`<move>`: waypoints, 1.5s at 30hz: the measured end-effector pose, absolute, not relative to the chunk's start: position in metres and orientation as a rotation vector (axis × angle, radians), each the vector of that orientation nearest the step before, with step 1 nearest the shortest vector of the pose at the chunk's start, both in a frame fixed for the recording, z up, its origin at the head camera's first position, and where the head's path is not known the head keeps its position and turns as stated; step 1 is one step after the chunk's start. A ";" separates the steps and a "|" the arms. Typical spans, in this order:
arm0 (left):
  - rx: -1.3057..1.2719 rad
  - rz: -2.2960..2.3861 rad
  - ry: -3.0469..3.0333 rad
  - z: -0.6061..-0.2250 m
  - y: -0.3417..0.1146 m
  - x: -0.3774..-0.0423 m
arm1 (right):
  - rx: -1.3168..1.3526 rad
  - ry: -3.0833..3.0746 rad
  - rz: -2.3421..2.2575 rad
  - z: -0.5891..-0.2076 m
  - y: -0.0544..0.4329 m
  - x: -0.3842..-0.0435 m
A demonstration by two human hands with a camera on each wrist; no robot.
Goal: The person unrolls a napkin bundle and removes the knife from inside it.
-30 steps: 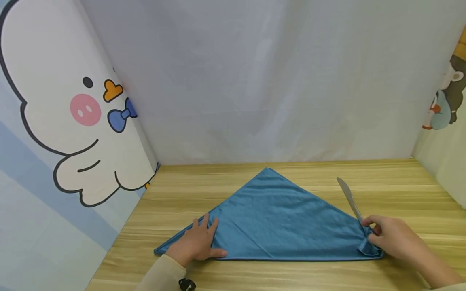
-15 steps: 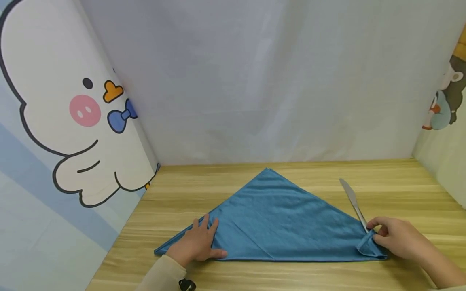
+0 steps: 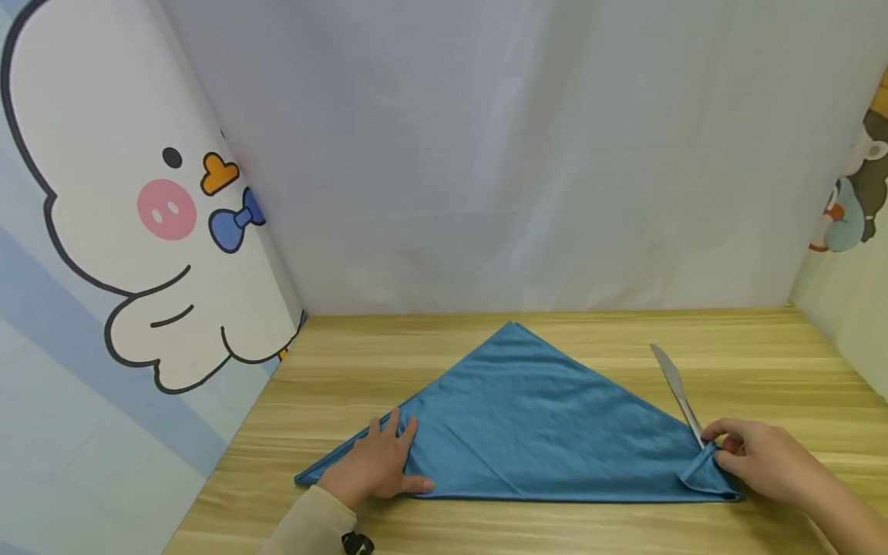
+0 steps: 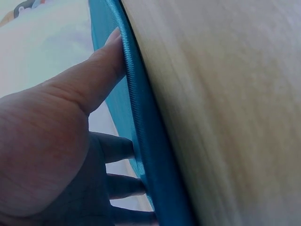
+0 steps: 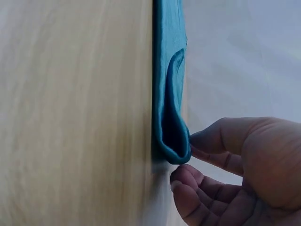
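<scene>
A blue satin cloth napkin [image 3: 527, 416] lies on the table folded into a wide triangle, its point toward the back. My left hand [image 3: 378, 461] rests on its left part with fingers spread; in the left wrist view the thumb [image 4: 101, 70] lies along the folded edge. At the right corner, my right hand [image 3: 763, 461] pinches the turned-over corner flap [image 3: 709, 472] between thumb and fingers. A silver table knife [image 3: 671, 378] lies there, blade toward the back, its handle end hidden by the flap and fingers. The right wrist view shows the flap [image 5: 175, 113] as an open loop.
The wood-grain table [image 3: 388, 347] ends at a pale curtain [image 3: 541, 193] behind. A panel with a cartoon bird [image 3: 159, 208] stands at the left, and another printed panel [image 3: 842, 208] at the right. A black band [image 3: 357, 543] shows near my left wrist.
My right hand has moved slightly right, drawing the turned-over corner with it. The flap is spread wider, and the knife has shifted a little right. My left hand stays in place.
</scene>
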State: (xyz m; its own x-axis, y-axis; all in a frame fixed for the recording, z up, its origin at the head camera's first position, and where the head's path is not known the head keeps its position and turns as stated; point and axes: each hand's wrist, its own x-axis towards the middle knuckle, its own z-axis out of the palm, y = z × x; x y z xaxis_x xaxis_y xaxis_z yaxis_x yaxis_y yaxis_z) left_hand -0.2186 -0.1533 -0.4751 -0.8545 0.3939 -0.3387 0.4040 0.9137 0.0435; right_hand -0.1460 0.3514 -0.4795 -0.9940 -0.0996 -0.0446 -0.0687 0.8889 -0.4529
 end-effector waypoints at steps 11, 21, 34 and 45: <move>0.539 0.007 2.695 -0.474 -0.154 -0.217 | -0.329 3.026 -0.702 -0.478 0.331 -0.143; 0.552 -0.008 2.688 -0.478 -0.153 -0.218 | -0.319 3.034 -0.625 -0.491 0.335 -0.139; 0.542 0.002 2.686 -0.479 -0.154 -0.218 | -0.254 3.050 -0.648 -0.491 0.341 -0.134; 0.558 0.008 2.705 -0.478 -0.154 -0.220 | -0.158 3.008 -0.552 -0.489 0.359 -0.129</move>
